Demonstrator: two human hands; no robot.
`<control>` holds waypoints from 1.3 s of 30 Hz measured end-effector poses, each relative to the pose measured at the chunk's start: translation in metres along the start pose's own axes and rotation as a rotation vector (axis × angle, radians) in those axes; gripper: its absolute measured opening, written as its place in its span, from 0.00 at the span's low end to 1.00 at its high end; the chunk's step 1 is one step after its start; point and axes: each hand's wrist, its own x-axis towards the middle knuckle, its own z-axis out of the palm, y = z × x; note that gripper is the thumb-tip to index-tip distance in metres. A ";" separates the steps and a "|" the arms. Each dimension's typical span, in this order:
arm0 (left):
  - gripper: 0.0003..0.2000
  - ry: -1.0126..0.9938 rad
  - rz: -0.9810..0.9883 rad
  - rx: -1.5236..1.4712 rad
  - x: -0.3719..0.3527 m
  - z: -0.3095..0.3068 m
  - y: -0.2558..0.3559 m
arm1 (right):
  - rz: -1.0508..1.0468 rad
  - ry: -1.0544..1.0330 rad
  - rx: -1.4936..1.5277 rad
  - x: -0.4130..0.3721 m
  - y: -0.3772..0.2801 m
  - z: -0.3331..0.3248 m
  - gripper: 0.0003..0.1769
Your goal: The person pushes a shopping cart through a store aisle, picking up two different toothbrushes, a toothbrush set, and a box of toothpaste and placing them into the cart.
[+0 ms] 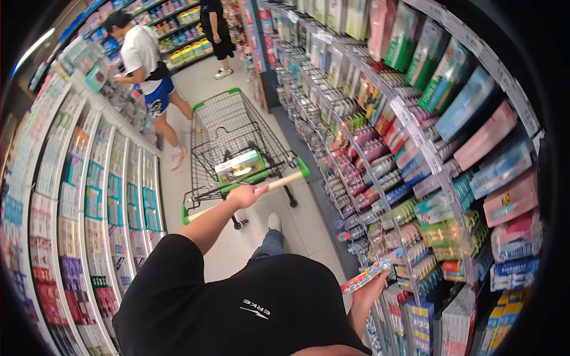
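My left hand (246, 196) is closed around the pale handle bar (279, 181) of a shopping cart with green corners. A boxed item (240, 167) with a green edge lies at the near end of the wire cart. At the lower right, my right hand (369, 292) holds a long, thin package (373, 273), coloured red, yellow and blue, beside the hanging goods. Part of that hand is hidden behind the package.
Shelves of boxes (89, 196) line the left side. Hanging toothbrush packs (436, 77) fill the right rack. Beyond the cart, a person in a white shirt (141, 53) stands at the left shelves, and a person in black (217, 29) stands farther back.
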 end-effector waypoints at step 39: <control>0.13 0.385 0.112 -1.478 -0.204 0.123 -0.047 | -0.777 -1.010 -1.589 -0.031 0.153 0.159 0.19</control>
